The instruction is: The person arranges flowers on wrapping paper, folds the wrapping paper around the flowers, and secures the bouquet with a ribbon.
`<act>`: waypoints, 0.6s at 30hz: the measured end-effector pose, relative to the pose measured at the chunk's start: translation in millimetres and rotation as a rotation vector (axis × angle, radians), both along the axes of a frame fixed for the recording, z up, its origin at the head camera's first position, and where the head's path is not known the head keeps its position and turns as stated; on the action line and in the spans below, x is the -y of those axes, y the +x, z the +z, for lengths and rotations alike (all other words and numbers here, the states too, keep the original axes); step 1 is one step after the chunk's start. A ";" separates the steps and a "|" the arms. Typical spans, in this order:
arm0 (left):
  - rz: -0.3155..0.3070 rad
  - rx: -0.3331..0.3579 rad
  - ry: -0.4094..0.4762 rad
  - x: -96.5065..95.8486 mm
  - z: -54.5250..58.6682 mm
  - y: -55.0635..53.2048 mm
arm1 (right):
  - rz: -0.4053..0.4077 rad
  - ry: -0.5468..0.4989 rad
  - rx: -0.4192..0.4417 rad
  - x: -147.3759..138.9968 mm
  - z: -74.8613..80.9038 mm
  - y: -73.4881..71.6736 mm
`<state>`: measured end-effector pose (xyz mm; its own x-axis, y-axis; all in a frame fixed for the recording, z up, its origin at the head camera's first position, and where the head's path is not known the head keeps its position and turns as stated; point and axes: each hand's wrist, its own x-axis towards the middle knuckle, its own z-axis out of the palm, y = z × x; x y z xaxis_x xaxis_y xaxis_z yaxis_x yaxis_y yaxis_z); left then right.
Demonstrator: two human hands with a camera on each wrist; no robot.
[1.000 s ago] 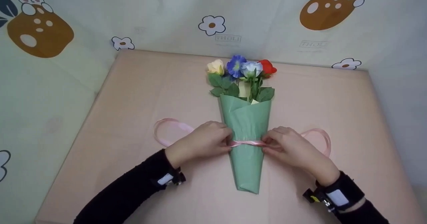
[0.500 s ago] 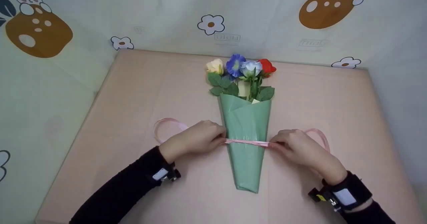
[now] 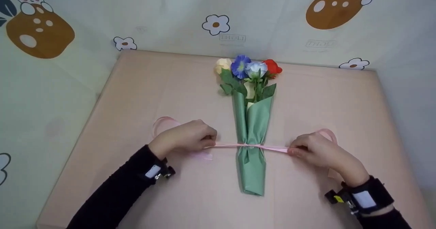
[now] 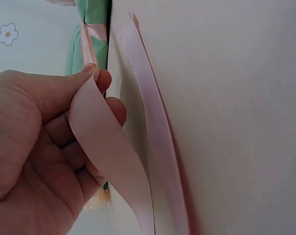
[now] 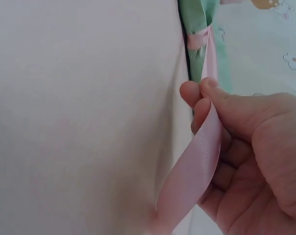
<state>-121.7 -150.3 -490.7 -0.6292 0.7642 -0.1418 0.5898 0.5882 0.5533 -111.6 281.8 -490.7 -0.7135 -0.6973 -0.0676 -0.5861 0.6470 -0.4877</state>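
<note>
A bouquet lies on the table, its green wrapping paper (image 3: 252, 174) cinched narrow by a pink ribbon (image 3: 226, 145) round its middle. Out of the top come a cream flower, a blue-violet flower (image 3: 240, 66), a pale blue flower and a red flower (image 3: 272, 67), with green leaves. Left of the wrap, my left hand (image 3: 187, 135) pinches one end of the ribbon (image 4: 111, 142) between thumb and forefinger. On the other side my right hand (image 3: 320, 150) pinches the opposite end of the ribbon (image 5: 192, 171). Both ends stretch taut from the wrap; loose tails curl below each hand.
The pinkish table (image 3: 136, 82) reaches back to a pale wall covering (image 3: 272, 24) printed with flowers and brown fruit. Ribbon loops lie on the tabletop beside both hands.
Both hands have moved apart, left hand leftward and right hand rightward, pulling the ribbon. The green wrap has gathered from wide and flat to a narrow waist, and the cream flower has shifted inward.
</note>
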 end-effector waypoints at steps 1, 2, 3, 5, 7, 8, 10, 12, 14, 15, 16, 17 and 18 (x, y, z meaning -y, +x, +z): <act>-0.004 0.005 -0.001 2.1 0.5 -0.5 | -0.004 0.010 -0.005 -2.5 0.3 -0.4; -0.007 0.008 -0.005 4.2 0.6 -0.9 | -0.005 0.016 -0.008 -5.1 0.3 -1.3; -0.010 0.009 -0.010 6.3 0.8 -1.5 | -0.010 0.021 -0.008 -7.9 0.9 -1.9; -0.014 0.011 -0.021 10.6 1.0 -2.1 | -0.017 0.027 -0.016 -13.8 0.6 -3.0; -0.015 0.012 -0.028 14.7 0.7 -3.0 | -0.026 0.030 -0.029 -20.4 0.1 -4.4; -0.016 0.010 -0.030 16.9 0.0 -3.7 | -0.025 0.025 -0.035 -23.9 -0.7 -5.5; -0.023 0.005 -0.027 21.0 -1.5 -4.8 | -0.021 0.013 -0.042 -30.9 -2.0 -7.0; -0.030 -0.003 -0.015 25.3 -3.8 -6.0 | -0.005 -0.023 -0.029 -38.0 -4.0 -9.1; -0.039 -0.012 0.003 29.2 -5.9 -6.9 | 0.012 -0.064 -0.003 -45.1 -6.1 -10.9; -0.043 -0.016 0.011 30.7 -6.8 -7.1 | 0.017 -0.081 0.013 -48.5 -6.8 -11.3; -0.045 -0.020 0.018 32.3 -7.7 -7.3 | 0.024 -0.100 0.025 -51.7 -7.7 -11.8; -0.047 -0.024 0.026 34.0 -8.6 -7.8 | 0.031 -0.118 0.027 -54.5 -8.9 -12.6; -0.051 -0.027 0.031 35.3 -9.5 -8.3 | 0.032 -0.130 0.018 -57.0 -9.9 -13.1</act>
